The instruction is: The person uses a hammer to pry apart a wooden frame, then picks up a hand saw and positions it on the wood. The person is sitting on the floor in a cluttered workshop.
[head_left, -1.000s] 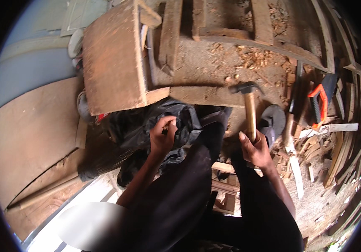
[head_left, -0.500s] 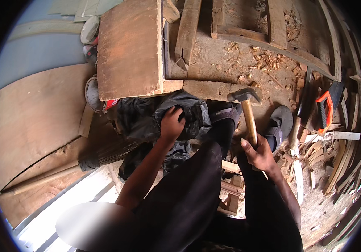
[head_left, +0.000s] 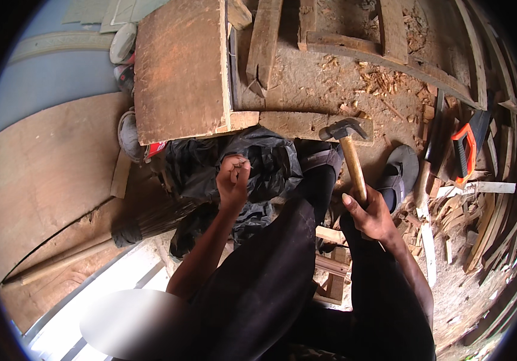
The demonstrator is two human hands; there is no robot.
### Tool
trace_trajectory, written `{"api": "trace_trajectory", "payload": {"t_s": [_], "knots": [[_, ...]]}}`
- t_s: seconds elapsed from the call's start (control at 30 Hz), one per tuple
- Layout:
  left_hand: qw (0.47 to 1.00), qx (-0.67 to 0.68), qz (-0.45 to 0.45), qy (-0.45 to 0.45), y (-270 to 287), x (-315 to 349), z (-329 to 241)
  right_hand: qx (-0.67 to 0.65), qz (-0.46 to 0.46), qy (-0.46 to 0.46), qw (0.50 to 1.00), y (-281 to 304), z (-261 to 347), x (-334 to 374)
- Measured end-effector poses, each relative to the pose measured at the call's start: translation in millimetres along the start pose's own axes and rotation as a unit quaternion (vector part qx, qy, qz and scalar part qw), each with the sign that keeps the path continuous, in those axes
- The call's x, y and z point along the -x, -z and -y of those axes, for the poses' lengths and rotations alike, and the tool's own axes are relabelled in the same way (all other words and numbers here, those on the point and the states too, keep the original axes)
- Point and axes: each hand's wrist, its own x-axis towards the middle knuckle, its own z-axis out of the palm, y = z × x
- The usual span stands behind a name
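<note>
Right grip (head_left: 371,216) wrapped round a wood-handled claw hammer (head_left: 353,163); left grip (head_left: 232,180) curled by crinkly black plastic (head_left: 273,168), can't tell if it's holding anything.

You have two hands here, one left hand (head_left: 233,180) and one right hand (head_left: 370,215), and you have one hammer (head_left: 355,168). Count two shoes (head_left: 398,174) below you on the floor (head_left: 306,90). Toward the floor's right edge you have one orange-handled saw (head_left: 464,155) and two white strips of wood (head_left: 429,253). You also have one brown panel (head_left: 180,75) and one bundle of dark bristles (head_left: 159,218). The wood scraps (head_left: 451,210) and shavings (head_left: 385,81) are too many for you to count, and you can't tell how many pieces the black plastic (head_left: 270,162) makes.
</note>
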Motion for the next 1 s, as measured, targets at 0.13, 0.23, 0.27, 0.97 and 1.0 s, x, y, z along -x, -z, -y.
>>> {"api": "trace_trajectory", "payload": {"t_s": [0.13, 0.23, 0.27, 0.97, 1.0], "knots": [[0.988, 0.144, 0.016, 0.044, -24, -15, -50, -0.004, -0.006, -0.005, 1.000, 15, 13, 6], [0.983, 0.168, 0.078, -0.011, -59, -33, -67, 0.014, -0.061, 0.034, 0.997, 25, 0, 8], [0.981, 0.167, 0.097, -0.026, -77, -40, -73, -0.035, -0.076, 0.038, 0.996, 24, -6, 7], [0.940, -0.048, 0.271, -0.203, -326, -255, -89, -0.253, -0.195, -0.083, 0.944, 68, -19, -25], [0.935, -0.041, 0.264, -0.234, -328, -254, -87, -0.249, -0.192, -0.088, 0.945, 70, -19, -26]]}}
